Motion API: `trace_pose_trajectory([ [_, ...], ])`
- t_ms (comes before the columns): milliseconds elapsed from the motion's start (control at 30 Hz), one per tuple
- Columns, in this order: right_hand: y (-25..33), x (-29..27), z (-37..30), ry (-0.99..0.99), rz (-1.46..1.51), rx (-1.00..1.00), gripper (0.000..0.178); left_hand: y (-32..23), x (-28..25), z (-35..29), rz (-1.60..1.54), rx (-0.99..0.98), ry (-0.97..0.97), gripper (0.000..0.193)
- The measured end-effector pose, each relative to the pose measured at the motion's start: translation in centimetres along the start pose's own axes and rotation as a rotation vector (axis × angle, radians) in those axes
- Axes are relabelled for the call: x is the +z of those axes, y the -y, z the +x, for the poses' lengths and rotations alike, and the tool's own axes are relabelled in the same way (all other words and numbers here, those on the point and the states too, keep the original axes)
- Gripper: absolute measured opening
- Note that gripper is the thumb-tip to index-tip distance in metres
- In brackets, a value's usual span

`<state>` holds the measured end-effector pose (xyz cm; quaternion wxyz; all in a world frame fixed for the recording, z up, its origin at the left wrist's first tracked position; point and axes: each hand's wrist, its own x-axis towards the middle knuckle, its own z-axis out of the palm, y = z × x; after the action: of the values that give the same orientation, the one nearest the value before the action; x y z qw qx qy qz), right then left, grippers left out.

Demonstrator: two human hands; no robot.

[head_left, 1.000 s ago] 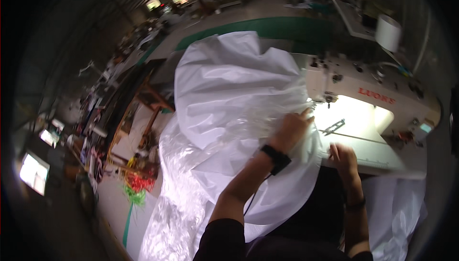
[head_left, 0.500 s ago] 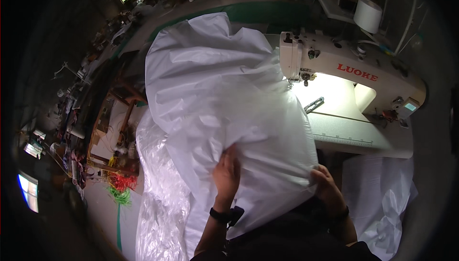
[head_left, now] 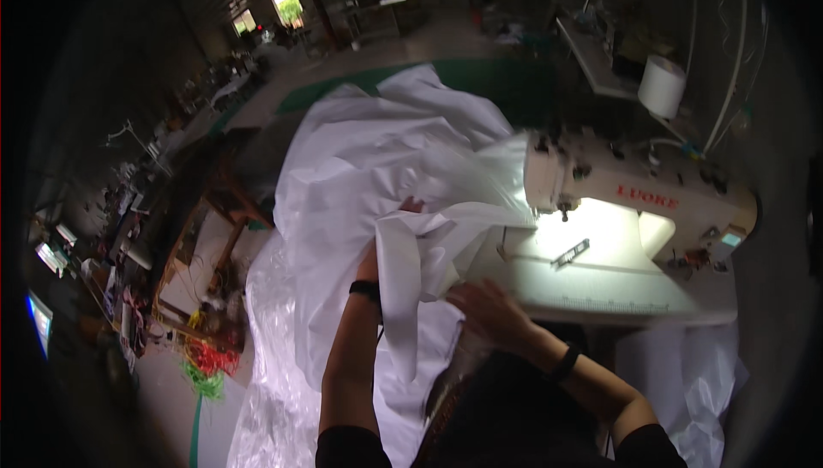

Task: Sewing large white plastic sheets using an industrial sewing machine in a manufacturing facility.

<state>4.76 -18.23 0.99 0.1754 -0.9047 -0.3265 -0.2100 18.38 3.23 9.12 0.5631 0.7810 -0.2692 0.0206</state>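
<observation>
A large white plastic sheet [head_left: 343, 177] is heaped in folds over the left of the sewing table and runs up to the needle area of a white sewing machine [head_left: 634, 177]. My left hand [head_left: 412, 206] reaches into the sheet; a turned-over flap covers most of it, and only some fingertips show, so its grip is hidden. At the sheet's near right edge, my right hand [head_left: 489, 312] has its fingers stretched out, slightly blurred, with nothing visible in them. A small dark thread snipper or similar slim tool [head_left: 571, 254] lies on the lit machine bed.
Shiny clear plastic [head_left: 270, 382] hangs at the left, beside a wooden frame [head_left: 227, 202] and red and green string [head_left: 206, 361]. More white sheeting [head_left: 677, 382] hangs below the table at right. A white thread cone [head_left: 662, 87] stands behind the machine.
The sheet's near right part has been folded over leftward, uncovering the table front. My left hand moved farther in under the flap; my right hand let go of the edge and moved left. The view tilted up.
</observation>
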Motion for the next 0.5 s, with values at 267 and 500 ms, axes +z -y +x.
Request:
trace_pose_trajectory([
  [267, -3.4, 7.2, 13.3, 0.109, 0.305, 0.216, 0.050, 0.4, -4.3, 8.5, -0.005, -0.168, 0.325, 0.068],
  [500, -5.4, 4.3, 11.2, 0.517, 0.623, 0.200, 0.049, 0.1, -0.2, -5.6, 0.857, -0.025, 0.129, 0.096],
])
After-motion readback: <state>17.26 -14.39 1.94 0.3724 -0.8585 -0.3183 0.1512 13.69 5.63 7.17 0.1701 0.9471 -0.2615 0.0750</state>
